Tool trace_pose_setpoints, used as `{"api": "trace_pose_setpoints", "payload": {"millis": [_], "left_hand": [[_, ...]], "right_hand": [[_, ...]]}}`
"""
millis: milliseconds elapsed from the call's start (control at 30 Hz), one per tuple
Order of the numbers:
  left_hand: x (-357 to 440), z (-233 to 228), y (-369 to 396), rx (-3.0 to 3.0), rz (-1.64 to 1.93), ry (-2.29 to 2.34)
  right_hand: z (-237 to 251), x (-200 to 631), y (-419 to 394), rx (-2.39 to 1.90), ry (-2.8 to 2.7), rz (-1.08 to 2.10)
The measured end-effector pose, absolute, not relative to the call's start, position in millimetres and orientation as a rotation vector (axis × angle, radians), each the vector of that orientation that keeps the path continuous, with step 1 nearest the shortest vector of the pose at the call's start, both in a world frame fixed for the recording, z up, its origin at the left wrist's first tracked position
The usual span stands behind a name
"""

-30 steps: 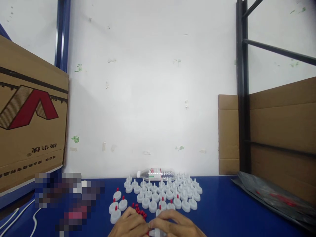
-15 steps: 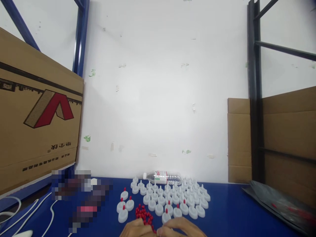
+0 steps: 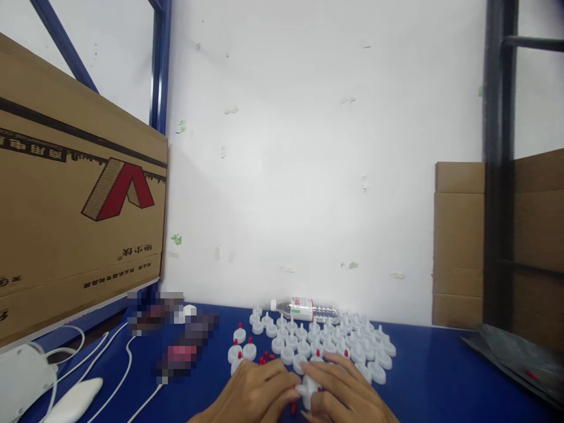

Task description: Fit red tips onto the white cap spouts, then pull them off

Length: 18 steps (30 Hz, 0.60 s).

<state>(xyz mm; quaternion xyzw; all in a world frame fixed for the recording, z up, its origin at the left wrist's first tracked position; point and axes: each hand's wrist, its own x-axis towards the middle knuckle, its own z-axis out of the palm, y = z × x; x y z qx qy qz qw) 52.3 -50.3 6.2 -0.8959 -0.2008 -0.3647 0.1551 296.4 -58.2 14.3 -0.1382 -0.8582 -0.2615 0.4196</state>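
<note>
Both hands work at the bottom centre of the frame, above a blue bench (image 3: 418, 376). The right hand (image 3: 341, 390) is partly curled, its fingers around a translucent white plastic cap with a round base and narrow spout (image 3: 310, 389). This cap is tilted on its side, spout pointing left. The left hand (image 3: 255, 390) is nearly closed, fingertips gathered at the spout's tip. Red shows at that point; whether the fingertips pinch a red piece cannot be determined.

Caution: if a red piece meets the spout off-axis, it may slip free and drop. A loose right-hand grip could let the round base turn under pressure.

Just beyond the left hand, partly hidden by it, lies a pile of small red plastic tips (image 3: 266, 358). A low sweep of the knuckles could scatter them.

Left of the pile stand white spouted caps fitted with red tips (image 3: 249, 351). Right of centre, a dense group of upright white spouted caps, mostly bare (image 3: 328, 343), extends rearward. The right-hand fingers overlap its near edge in the view; raising or extending them carelessly could topple the front row.

Behind the group, a clear plastic bottle with a red-and-white label (image 3: 303, 308) lies on its side near the white wall (image 3: 308, 176). If pushed forward, it could roll into the rear caps.
</note>
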Motion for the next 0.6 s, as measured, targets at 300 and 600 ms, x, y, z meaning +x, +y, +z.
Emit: {"api": "trace_pose_setpoints", "payload": {"millis": [300, 600], "left_hand": [[15.4, 15.7, -13.9, -2.612, -0.778, -1.230], [-1.5, 18.7, -2.7, -2.646, -0.513, -1.249]], "right_hand": [[27.2, 307.8, -58.0, -0.565, -2.148, -0.560], [24.8, 307.7, -57.7, -0.615, -2.126, -0.449]]}}
